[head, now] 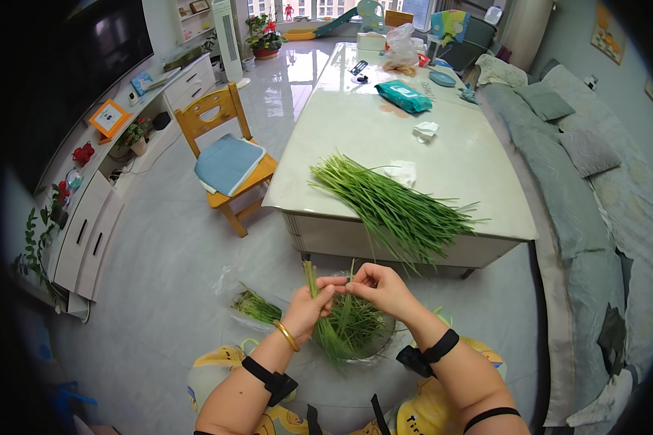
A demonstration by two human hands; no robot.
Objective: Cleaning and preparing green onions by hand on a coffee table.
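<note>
My left hand point(311, 307) is closed around a small bunch of green stalks point(310, 274), their pale ends pointing up and their leaves hanging down. My right hand point(378, 288) meets its fingertips, pinching a thin green stalk point(352, 272). Below both hands, a round bin with a clear plastic liner point(389, 348) holds loose green trimmings point(359, 326). Left of it, a smaller bunch of greens point(258, 305) lies in a clear plastic bag point(226, 288) on the floor. A large pile of long green stalks, likely garlic chives point(397, 204), lies across the table's near edge.
The pale table point(337, 125) also bears crumpled tissues point(425, 131), a teal wipes pack point(404, 96) and a blue dish point(442, 79). A wooden chair point(239, 179) with a blue cushion stands left of it. A grey-green sofa point(560, 190) runs along the right.
</note>
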